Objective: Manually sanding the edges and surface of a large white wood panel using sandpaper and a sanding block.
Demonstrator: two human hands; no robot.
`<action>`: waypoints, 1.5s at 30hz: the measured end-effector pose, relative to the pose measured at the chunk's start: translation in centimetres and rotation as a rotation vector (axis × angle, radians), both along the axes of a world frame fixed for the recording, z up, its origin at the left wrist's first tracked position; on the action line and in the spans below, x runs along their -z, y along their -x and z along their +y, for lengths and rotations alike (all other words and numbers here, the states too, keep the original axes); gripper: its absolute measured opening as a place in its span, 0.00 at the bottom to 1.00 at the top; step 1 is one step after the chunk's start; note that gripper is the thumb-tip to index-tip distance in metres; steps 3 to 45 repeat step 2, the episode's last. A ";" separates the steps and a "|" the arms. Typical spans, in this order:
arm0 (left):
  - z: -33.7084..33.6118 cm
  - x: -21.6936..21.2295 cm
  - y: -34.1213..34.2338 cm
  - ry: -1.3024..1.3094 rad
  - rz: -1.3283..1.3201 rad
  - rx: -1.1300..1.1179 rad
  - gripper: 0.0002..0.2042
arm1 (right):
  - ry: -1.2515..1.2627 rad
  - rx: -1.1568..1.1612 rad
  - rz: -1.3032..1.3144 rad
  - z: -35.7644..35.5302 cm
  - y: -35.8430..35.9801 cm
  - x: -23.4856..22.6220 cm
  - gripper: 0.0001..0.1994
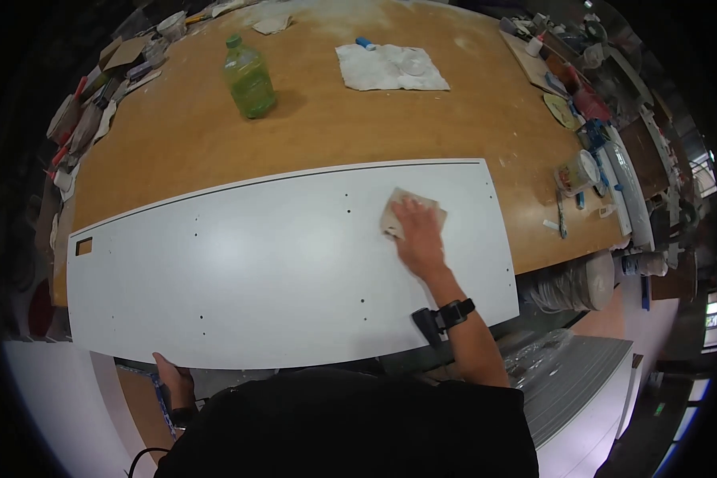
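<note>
A long white panel [279, 263] lies across the near side of the wooden table, its front edge towards me. Small dark holes dot its face, a thin dark groove runs along the far edge, and a rectangular cutout [84, 246] sits at the left end. On the panel's right part, my right hand [419, 239] presses a folded beige cloth [390, 221] against the surface, fingers over it. At the near left edge of the panel is my left hand [175, 381], its thumb up against the edge and its other fingers hidden.
Beyond the panel stand a green bottle [249, 84] and a white sheet [366, 68] with a blue object [365, 44]. Tools and containers crowd both table sides, including a tub [577, 173] at right. A grey stack [573, 374] under clear plastic lies at lower right.
</note>
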State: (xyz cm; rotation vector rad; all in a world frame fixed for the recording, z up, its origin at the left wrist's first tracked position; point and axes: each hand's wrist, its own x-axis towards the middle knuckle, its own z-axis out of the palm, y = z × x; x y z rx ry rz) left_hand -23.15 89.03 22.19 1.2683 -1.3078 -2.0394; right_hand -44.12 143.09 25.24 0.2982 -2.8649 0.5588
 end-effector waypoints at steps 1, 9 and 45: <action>0.9 1.2 0.1 -0.015 -0.004 -0.005 0.29 | -0.030 0.095 0.018 4.0 1.4 0.6 0.30; 2.2 0.9 -0.4 -0.004 -0.006 -0.026 0.29 | -0.018 0.075 0.016 4.9 2.1 1.0 0.30; 2.2 0.9 -0.4 -0.004 -0.006 -0.026 0.29 | -0.018 0.075 0.016 4.9 2.1 1.0 0.30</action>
